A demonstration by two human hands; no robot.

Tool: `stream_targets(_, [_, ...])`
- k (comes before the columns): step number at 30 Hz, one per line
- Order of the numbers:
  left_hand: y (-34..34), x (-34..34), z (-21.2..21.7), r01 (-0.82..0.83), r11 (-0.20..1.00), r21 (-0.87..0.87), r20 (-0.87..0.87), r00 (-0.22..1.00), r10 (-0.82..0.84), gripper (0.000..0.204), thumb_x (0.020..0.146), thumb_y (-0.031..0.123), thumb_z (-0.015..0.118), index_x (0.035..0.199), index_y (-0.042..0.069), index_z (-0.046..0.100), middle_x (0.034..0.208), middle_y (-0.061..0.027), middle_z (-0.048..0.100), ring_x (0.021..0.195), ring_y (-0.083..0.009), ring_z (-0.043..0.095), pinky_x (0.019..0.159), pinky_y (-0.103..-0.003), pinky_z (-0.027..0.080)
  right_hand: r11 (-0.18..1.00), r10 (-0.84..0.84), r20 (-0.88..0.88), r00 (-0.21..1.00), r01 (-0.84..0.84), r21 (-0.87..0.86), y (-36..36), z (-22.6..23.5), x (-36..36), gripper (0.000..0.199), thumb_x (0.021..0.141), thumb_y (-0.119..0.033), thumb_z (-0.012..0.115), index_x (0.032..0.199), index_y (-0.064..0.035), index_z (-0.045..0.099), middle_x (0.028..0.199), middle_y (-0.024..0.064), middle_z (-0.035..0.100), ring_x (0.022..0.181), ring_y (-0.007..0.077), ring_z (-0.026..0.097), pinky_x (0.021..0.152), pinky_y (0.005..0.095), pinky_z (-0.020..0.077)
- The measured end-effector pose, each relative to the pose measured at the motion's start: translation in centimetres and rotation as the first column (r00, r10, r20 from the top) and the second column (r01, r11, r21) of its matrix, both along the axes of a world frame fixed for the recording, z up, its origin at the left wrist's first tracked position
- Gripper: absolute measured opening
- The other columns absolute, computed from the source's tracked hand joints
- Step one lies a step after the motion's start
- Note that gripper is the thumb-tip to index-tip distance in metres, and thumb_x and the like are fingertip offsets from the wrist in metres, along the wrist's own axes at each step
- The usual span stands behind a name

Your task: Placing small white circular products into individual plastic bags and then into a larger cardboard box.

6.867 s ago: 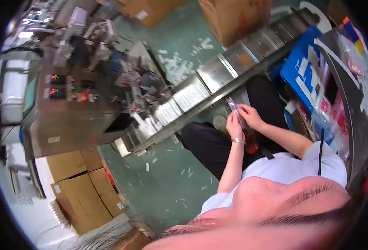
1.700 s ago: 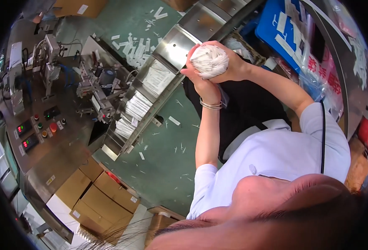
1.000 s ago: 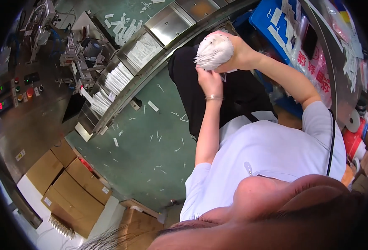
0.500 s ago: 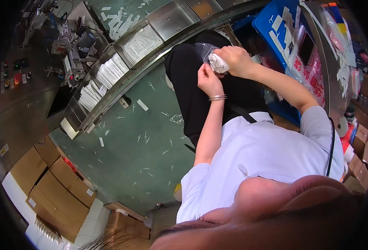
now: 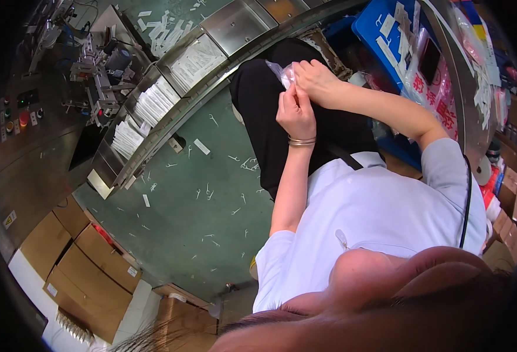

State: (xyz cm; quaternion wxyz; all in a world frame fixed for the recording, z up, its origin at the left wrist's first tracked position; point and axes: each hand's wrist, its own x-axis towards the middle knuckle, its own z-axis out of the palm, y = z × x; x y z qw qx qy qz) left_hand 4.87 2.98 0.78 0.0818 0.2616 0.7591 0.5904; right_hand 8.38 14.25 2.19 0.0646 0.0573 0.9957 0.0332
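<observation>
Above my black-trousered lap is a clear plastic bag with a bundle of white slips inside, mostly covered by my fingers now. My left hand, with bangles at the wrist, pinches the near edge of the bag, its fingertips pressed together. Curled over the bag from the right, my right hand grips its top side. The two hands touch or nearly touch at the fingertips. How the bag's mouth lies between them is hidden.
Metal trays hold stacks of white slim packets. A blue bin carries loose slips, plastic bags and a phone. Small white floss picks litter the green floor. Machinery stands at left, cardboard boxes lower left.
My right hand has turned and closed over the bag, covering the white bundle that showed before. My left fingertips have risen to meet it.
</observation>
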Motion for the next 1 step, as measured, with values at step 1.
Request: stream_targets(1, [-0.02, -0.57, -0.21, -0.016, 0.991, -0.129, -0.183, 0.983, -0.008, 0.011, 0.085, 0.009, 0.057, 0.093, 0.002, 0.061, 0.076, -0.0115, 0.059, 0.065, -0.0216, 0.059, 0.057, -0.031, 0.048, 0.994, 0.102, -0.086, 0.991, -0.106, -0.039, 0.32, 0.01, 0.46, 0.038, 0.066, -0.017, 0.061, 0.101, -0.0018, 0.055, 0.094, 0.0094, 0.053, 0.089, 0.0235, 0.051, 0.067, 0.0321, 0.0395])
